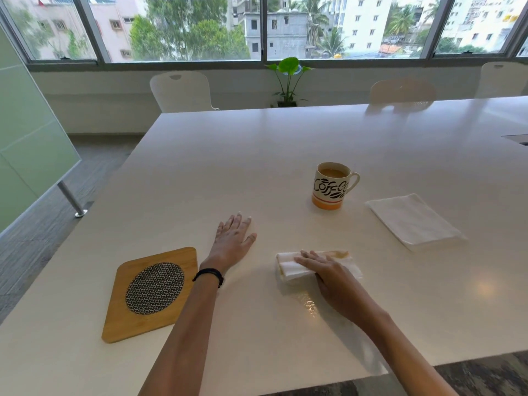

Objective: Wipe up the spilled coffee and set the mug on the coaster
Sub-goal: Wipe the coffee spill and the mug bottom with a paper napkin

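Observation:
A white mug (331, 186) with black lettering and an orange base stands upright mid-table, holding brown coffee. My right hand (328, 274) presses flat on a folded white napkin (288, 267) that shows a brown stain at its far edge. A wet, shiny patch (307, 304) lies just in front of the napkin, near my wrist. My left hand (233, 238) rests flat and open on the table (228, 155), fingers apart. A square wooden coaster (151, 292) with a round woven centre lies to the left of my left forearm.
A stack of clean white napkins (414, 221) lies right of the mug. White chairs (181, 91) stand along the far side of the table, with a potted plant (288, 78) by the window. The table's near edge runs under my forearms.

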